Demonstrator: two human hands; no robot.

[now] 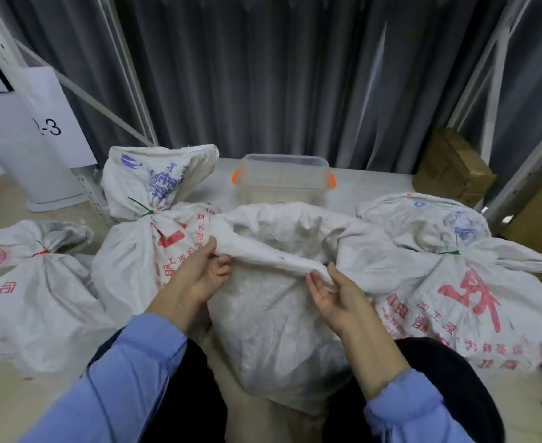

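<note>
Head view: the open sack [279, 314] stood in the near middle of the scene, between the person's knees, with its mouth rolled down into a thick rim. The left hand [199, 276] gripped the left part of that rim, with the thumb laid on top and the fingers curled underneath. The right hand [333, 292] was turned palm up at the right part of the rim. It pinched the fold between the thumb and the loosely curled fingers. The two hands were apart, both clamped on the same rim.

The open sack showed no readable print. The green-tied sack [148, 238], just left of it and farther off, bore a blue picture above the tie and red Chinese characters below, too creased to read. The red-tied sack [39, 282] at near left carried a round red seal. The right sack [448, 282] had a large red character and smaller red lines. A white sheet [50, 127] at far left read "-3". A clear box [282, 183] with orange latches stood just beyond the open sack.
</note>
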